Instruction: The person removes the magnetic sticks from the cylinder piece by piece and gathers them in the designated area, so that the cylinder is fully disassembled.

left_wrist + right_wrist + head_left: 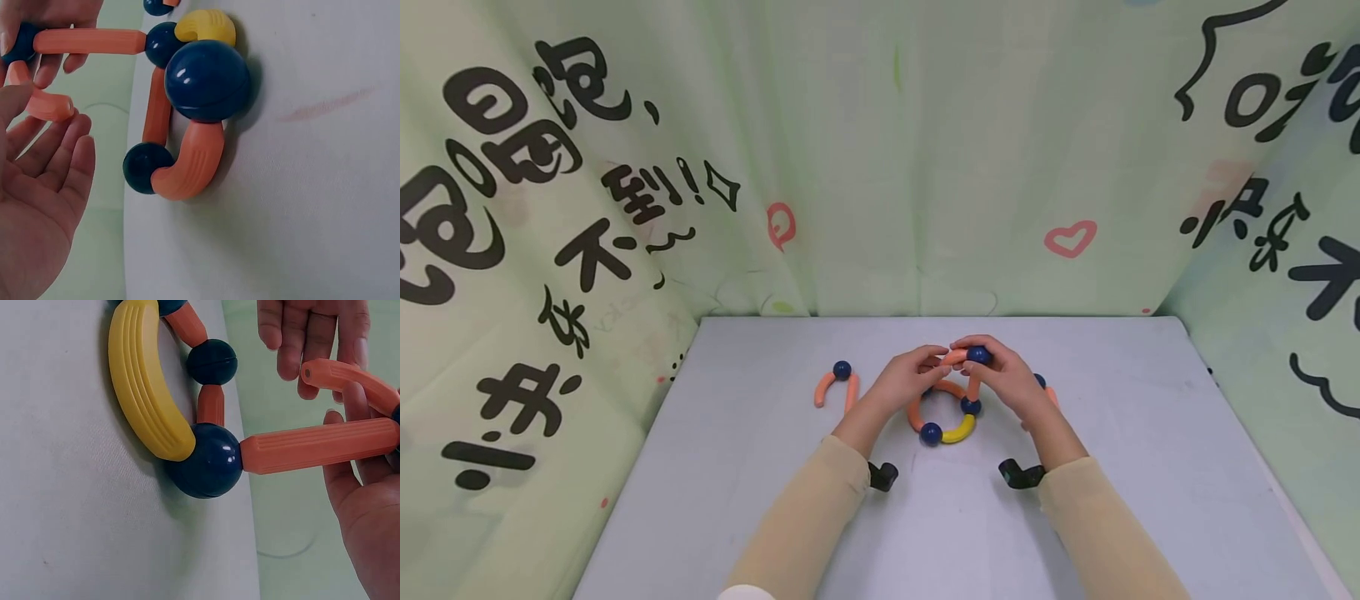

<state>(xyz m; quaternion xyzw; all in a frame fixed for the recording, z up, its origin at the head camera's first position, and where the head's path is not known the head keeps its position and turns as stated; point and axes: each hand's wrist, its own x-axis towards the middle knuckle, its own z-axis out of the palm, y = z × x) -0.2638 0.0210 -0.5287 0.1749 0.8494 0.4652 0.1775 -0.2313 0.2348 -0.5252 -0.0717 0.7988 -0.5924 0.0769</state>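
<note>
On the table (pixel 760 467) lies a ring of magnetic building pieces: blue balls (pixel 931 433), orange rods (pixel 199 159) and a curved yellow rod (pixel 140 381). From one ring ball (pixel 971 406), a straight orange rod (pixel 312 447) stands upright to a blue ball (pixel 978 355) at its top. My right hand (pixel 1011 379) holds that top ball, its fingers also about the straight rod's upper end. A curved orange rod (pixel 49 105) joins the same ball and points left. My left hand (pixel 906 379) pinches this curved rod near its free end, above the ring.
Left of the ring lies a blue ball (pixel 842 370) with a curved orange rod (pixel 823 390) and a straight one (pixel 852 390). Another ball (pixel 1040 381) and orange rod (pixel 1052 395) sit partly hidden behind the right forearm. A printed curtain (pixel 865 167) surrounds the table's back and sides.
</note>
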